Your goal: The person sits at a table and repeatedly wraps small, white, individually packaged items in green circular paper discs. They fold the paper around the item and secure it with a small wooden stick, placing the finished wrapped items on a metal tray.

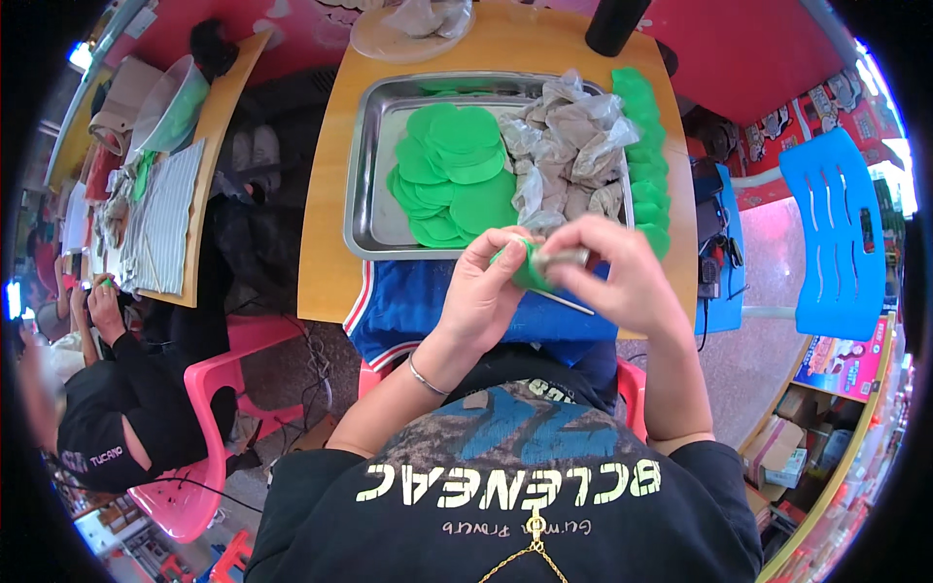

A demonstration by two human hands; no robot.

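Observation:
My left hand (484, 291) is closed round a round green sheet (530, 274), folded or cupped between its fingers and thumb just in front of the tray's near edge. Close against it, my right hand (614, 267) has its fingers bent in a pinch, partly smeared by motion. A small pale grey thing shows at those fingertips; its kind is not clear. Below the fingers a thin white stick (573, 303) pokes out slantwise; which hand holds it cannot be told. Beyond both hands, a pile of round green sheets (452, 170) lies in a metal tray (362, 199).
Greyish lumps in clear plastic (573, 146) fill the tray's right side. A row of green pieces (641, 146) lines the table's (326, 209) right part. At the back are a plastic bowl (413, 39) and a black cylinder (614, 24). Another person (126, 389) sits left; a blue chair (836, 233) stands right.

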